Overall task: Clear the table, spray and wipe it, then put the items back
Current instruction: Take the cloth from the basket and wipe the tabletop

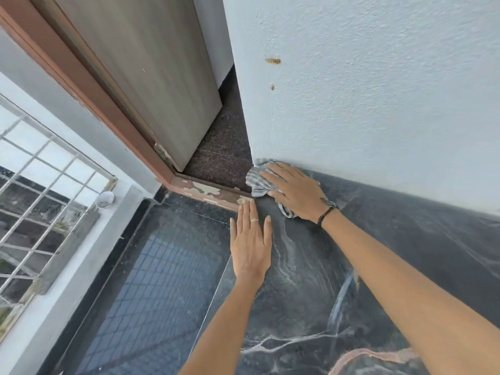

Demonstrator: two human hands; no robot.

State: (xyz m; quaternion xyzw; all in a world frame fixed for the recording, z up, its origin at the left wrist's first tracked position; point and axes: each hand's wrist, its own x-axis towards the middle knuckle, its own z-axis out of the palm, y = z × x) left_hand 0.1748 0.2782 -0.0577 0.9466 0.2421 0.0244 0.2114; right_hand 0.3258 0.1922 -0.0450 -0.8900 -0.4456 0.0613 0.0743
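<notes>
- Wiping stage by the look of it: table (311,280) dark, marbled, nothing standing on the visible part.
- Right hand (293,192) spread flat, fingers straight, pressing cloth (257,180) onto the top; no curl around it, palm and fingers pinning it down.
- Cloth bunched, striped grey, at about 12 o'clock in the view, jammed into the far corner where table meets wall (365,90); one tail poking out under the wrist toward 5 o'clock.
- Left hand (250,239) also flat and relaxed, holding nothing, lying on the table's left edge, fingertips at the door sill (208,192).
- Key relation: cloth directly beneath the right palm, bulging out toward 10 o'clock past the fingertips; left hand just beside it at 7 o'clock, not touching.
- Unwiped run most likely stretching along the wall toward 4 o'clock, so next stroke probably a pull back along that line, right hand doing it, left only bracing.
- Floor (162,280) below at 8 o'clock; window grille (40,198) at 9 o'clock.
- Spray bottle and cleared items not in view.
</notes>
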